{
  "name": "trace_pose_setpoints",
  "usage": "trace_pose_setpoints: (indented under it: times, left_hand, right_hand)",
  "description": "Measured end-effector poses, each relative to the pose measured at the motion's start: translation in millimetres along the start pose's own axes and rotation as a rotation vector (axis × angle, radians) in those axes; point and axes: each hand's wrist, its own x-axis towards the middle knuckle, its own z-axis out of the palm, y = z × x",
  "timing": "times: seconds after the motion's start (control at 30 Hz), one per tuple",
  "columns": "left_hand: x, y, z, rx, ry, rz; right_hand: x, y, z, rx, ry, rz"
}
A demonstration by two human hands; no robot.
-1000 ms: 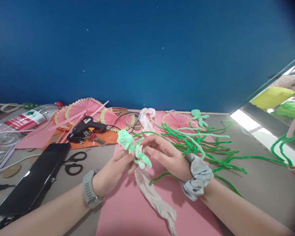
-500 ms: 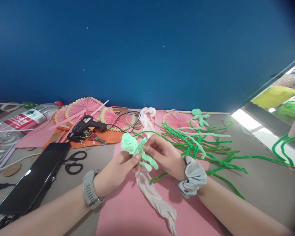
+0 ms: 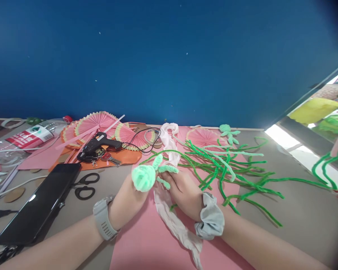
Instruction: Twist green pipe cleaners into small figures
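Observation:
A mint-green pipe-cleaner figure (image 3: 143,177), with a round coiled head and several twisted limbs, is held above the pink sheet (image 3: 142,240). My left hand (image 3: 129,202) is closed behind its head, most fingers hidden. My right hand (image 3: 185,192) has its fingers bent closed at the limbs on the right side. A crumpled whitish strip (image 3: 177,228) lies beneath both hands on the pink sheet. Green pipe cleaners (image 3: 228,176) are scattered just right of my right hand, and one curves up behind the figure.
A black glue gun (image 3: 100,144) lies on orange paper beside pink paper fans (image 3: 98,123). Left are a dark phone (image 3: 39,202), black-handled scissors (image 3: 85,192) and a plastic bottle (image 3: 35,135). A similar mint figure (image 3: 228,133) rests at the back, below the blue wall (image 3: 169,60).
The mint figure has turned and moved slightly left and down, its head now tilted towards me. My right hand has shifted left and curled in; the left wrist has rotated.

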Motion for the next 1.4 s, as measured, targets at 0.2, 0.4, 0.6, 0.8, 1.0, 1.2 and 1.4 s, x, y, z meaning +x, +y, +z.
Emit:
trace_pose_setpoints:
  times: [0.2, 0.4, 0.6, 0.8, 1.0, 1.2, 1.4]
  left_hand:
    - [4, 8, -0.8, -0.236, -0.041, -0.220]
    - [6, 8, -1.0, -0.219, -0.052, -0.242]
    - [12, 6, -3.9, -0.240, -0.153, -0.346]
    - [13, 8, -2.6, -0.361, -0.215, -0.386]
    - [9, 5, -1.0, -0.571, -0.279, -0.574]
    - [9, 3, -2.7, -0.984, -0.296, -0.646]
    - [6, 9, -0.4, -1.191, -0.356, -0.591]
  right_hand:
    - [-2, -5, 7, 0.133, -0.012, 0.241]
    - [-5, -13, 1, -0.279, -0.056, 0.112]
    - [-3, -13, -4, -0.817, 0.004, -0.235]
    - [1, -5, -7, -0.693, -0.066, -0.199]
    - [5, -6, -15, -0.265, -0.040, 0.053]
    - [8, 0, -19, 0.012, -0.027, 0.024]
    - [5, 0, -14, 0.079, -0.037, -0.048]
